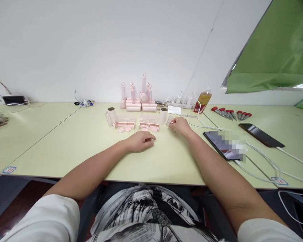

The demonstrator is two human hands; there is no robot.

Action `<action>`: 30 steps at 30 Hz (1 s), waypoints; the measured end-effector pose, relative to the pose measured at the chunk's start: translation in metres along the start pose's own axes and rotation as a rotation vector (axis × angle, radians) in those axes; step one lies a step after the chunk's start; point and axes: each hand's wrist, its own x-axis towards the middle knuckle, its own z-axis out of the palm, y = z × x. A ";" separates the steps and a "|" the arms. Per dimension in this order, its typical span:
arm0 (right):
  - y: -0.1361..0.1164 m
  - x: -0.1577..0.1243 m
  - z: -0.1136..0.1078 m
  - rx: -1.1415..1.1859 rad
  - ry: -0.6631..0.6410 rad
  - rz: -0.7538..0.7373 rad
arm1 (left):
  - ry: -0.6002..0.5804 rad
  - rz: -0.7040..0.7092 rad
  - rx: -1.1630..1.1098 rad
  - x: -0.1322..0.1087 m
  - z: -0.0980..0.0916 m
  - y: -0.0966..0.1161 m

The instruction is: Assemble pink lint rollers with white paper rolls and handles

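My right hand (179, 126) is closed in a pinch on the lower end of a small clear tube (169, 119), beside a pale pink cylinder (163, 116). My left hand (140, 141) rests on the table with its fingers loosely apart and nothing in them. Just beyond it lie two shallow pink trays, a left tray (125, 125) and a right tray (148, 127), with clear covers behind them. Flat pink discs (127, 129) lie in front of the trays. To their left stand another pale cylinder (112, 116) and a slim clear tube (108, 119).
Against the wall stand several pink tubes with ring tops (144, 84) and pink boxes (133, 107). Rightward are a power strip (180, 105), a drink bottle (202, 101), red-handled screwdrivers (223, 113), a lit phone (218, 143) and a dark phone (261, 135) with white cables.
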 end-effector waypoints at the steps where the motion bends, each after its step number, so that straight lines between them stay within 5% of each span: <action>1: 0.000 -0.002 0.000 0.006 -0.041 0.013 | -0.002 0.000 0.001 0.000 0.000 0.000; 5: -0.002 -0.006 0.003 0.035 -0.104 0.002 | 0.001 0.000 -0.007 0.000 0.000 0.001; 15: 0.003 0.002 0.025 0.106 -0.008 -0.147 | 0.005 0.004 -0.002 0.000 0.000 -0.001; 30: -0.007 -0.006 0.016 0.179 0.179 -0.211 | -0.006 0.000 0.005 0.000 0.000 -0.002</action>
